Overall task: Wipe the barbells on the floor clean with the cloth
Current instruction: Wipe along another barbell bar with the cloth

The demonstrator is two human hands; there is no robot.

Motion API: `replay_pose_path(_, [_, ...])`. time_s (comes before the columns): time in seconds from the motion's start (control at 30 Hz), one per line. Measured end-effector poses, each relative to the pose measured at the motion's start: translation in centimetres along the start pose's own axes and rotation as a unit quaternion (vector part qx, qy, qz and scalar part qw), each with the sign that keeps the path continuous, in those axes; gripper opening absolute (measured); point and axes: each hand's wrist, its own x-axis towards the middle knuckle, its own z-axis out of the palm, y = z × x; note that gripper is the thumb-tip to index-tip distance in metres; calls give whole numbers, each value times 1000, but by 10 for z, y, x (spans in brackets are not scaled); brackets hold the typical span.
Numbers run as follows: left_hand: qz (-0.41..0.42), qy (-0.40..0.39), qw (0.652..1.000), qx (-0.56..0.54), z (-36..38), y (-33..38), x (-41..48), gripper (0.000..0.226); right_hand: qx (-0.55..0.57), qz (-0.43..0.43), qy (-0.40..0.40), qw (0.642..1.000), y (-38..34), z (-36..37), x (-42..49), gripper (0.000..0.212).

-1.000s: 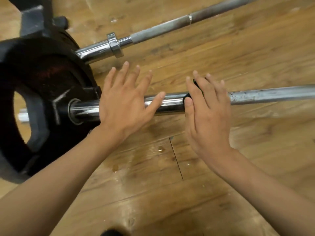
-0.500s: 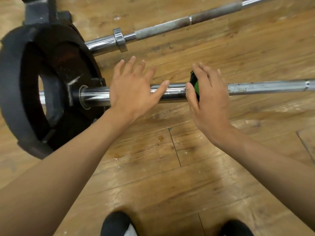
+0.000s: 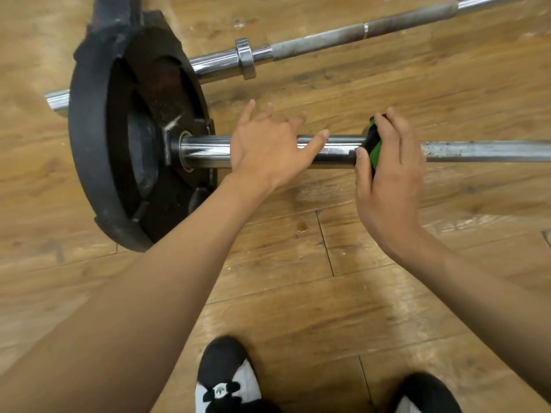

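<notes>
Floor (image 3: 298, 293): risk of the bar rolling away under a sideways push across smooth, glossy wooden planks; pale scuffs, dark seams between boards.
Weight plate (image 3: 89, 162): risk of tipping or swinging the bar end if leaned on; black, round, matte, rough and chipped at the rim, standing on edge at the left end of the near barbell.
Near barbell (image 3: 477, 150): lying on the floor across the middle, under both hands; likely to spin under a hard wipe; bright chrome sleeve, duller speckled shaft running right.
Far barbell (image 3: 328, 43): on the floor beyond, untouched, easy to skip; chrome sleeve with a collar ring, grey matte shaft.
Left hand (image 3: 268, 147): flat on the sleeve, fingers (image 3: 250, 110) straight and spread, gripping nothing; possible slip on polished metal.
Right hand (image 3: 387, 180): fingers (image 3: 396, 123) curled over the cloth, thumb alongside, clamped on it against the bar.
Shoes (image 3: 226, 380): black and white, toes near a bar that could roll.
Cloth (image 3: 374, 144): small, black and green, bunched, mostly hidden; prone to snagging at the sleeve step or missing the underside.
</notes>
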Motion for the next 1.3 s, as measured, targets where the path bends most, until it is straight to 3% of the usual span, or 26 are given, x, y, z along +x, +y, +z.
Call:
replay_pose_path(0.1, [-15,10,1000,-3,0,4,-10,89,2,4,-18,1000,-2,-9,6,43])
replay_pose_path(0.27, [-28,-8,999,-22,-3,8,-26,88,-4,108,-140,984,-7,-12,53,48])
replay_pose_path(0.47, [-42,25,998,-25,1,18,-54,83,29,6,-45,999,-1,-26,-10,38])
replay_pose_path(0.57, [-62,55,996,-17,7,26,-71,83,-16,-9,-14,1000,-3,-28,-37,38])
replay_pose_path(0.63, [-76,77,994,-8,9,34,-81,80,-43,8,-52,998,-9,-37,-28,39])
replay_pose_path(0.77, [-96,111,989,-17,13,40,-94,76,-31,122,-199,972,-17,-46,18,50])
replay_pose_path(0.83, [-98,136,986,-24,16,41,-100,73,-51,81,-170,981,-20,-50,0,48])
replay_pose_path(0.93, [-95,174,979,-42,21,44,-110,69,16,13,-78,997,-21,-63,-59,41])
replay_pose_path(1.0, [-90,194,976,-48,23,46,-117,67,5,-11,-88,996,-14,-71,-60,43])
replay_pose_path(1.13, [-89,203,974,-48,23,52,-133,69,-32,100,-193,975,-14,-65,-18,39])
replay_pose_path(1.3, [-103,188,975,-64,21,59,-159,66,-7,5,-122,993,-33,-86,-86,35])
